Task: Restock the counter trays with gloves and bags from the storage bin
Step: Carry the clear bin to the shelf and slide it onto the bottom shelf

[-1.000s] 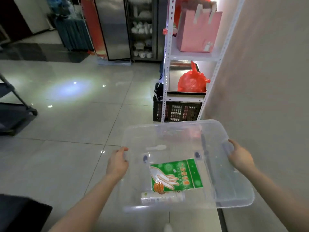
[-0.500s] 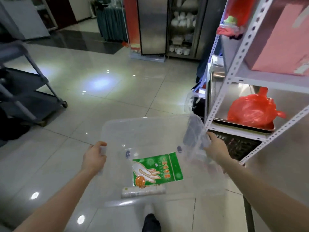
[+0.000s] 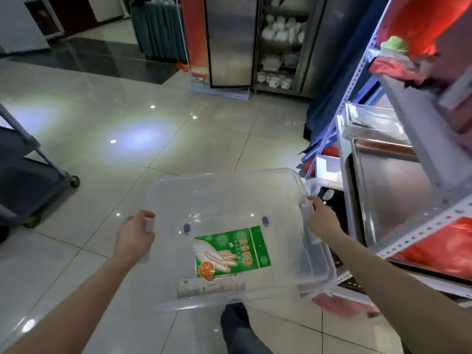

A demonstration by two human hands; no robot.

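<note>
I carry a clear plastic storage bin (image 3: 224, 190) in front of me above the tiled floor. My left hand (image 3: 134, 235) grips its left rim and my right hand (image 3: 323, 219) grips its right rim. Inside lies a green pack of disposable gloves (image 3: 231, 250) with a hand printed on it. A white roll of bags (image 3: 210, 286) rests against the bin's near wall, just below the pack.
A white metal shelf rack (image 3: 419, 172) stands close on the right with a steel tray (image 3: 388, 200) and red plastic bags (image 3: 444, 254). A grey wheeled cart (image 3: 28, 182) is at the left. A steel cabinet (image 3: 229, 39) with white dishes stands ahead. My shoe (image 3: 233, 319) shows below the bin.
I have turned left and walked on, so the shelf rack slid from ahead to my right side. Both hands keep hold of the bin; its contents have barely shifted.
</note>
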